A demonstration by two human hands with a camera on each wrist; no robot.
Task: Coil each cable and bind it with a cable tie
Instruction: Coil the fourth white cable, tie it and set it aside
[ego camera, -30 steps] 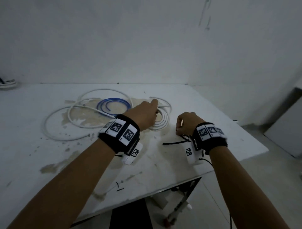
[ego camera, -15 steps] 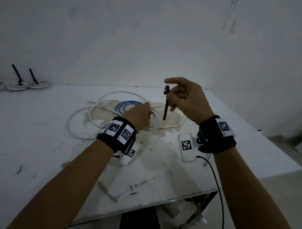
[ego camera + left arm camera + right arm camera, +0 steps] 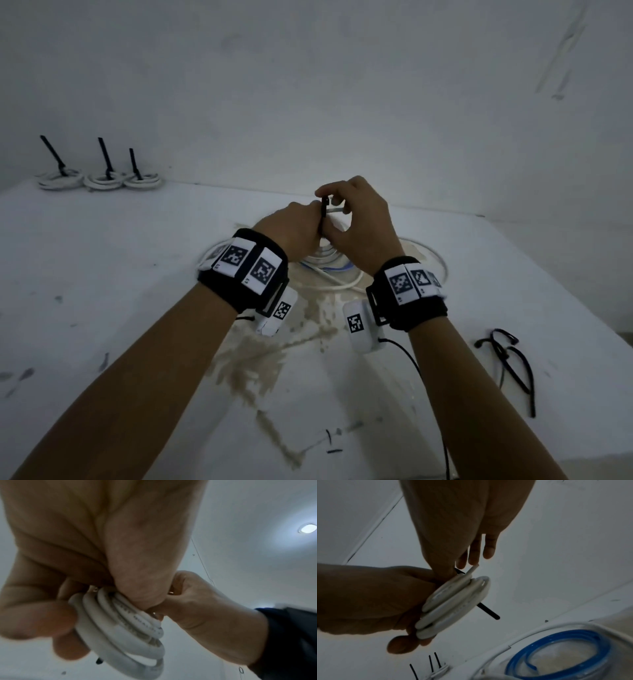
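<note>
My left hand (image 3: 294,229) holds a small white cable coil (image 3: 453,607) up above the table, fingers curled round its stacked loops (image 3: 123,631). My right hand (image 3: 359,219) is pressed against it and pinches a black cable tie (image 3: 323,209) at the top of the coil. The tie runs through the coil's middle, and its tail (image 3: 488,612) sticks out below. A short free end of the white cable pokes up by my right fingers. A blue cable (image 3: 556,655) and a loose white cable (image 3: 342,286) lie on the table under my hands.
Three bound white coils (image 3: 102,180) with upright black tie tails stand at the table's far left by the wall. Spare black ties (image 3: 513,363) lie near the right edge. The white table (image 3: 102,291) has brown stains in the middle.
My left hand has lifted the white coil off the table. My right hand has brought the black tie from mid-air to the coil, and both hands now meet.
</note>
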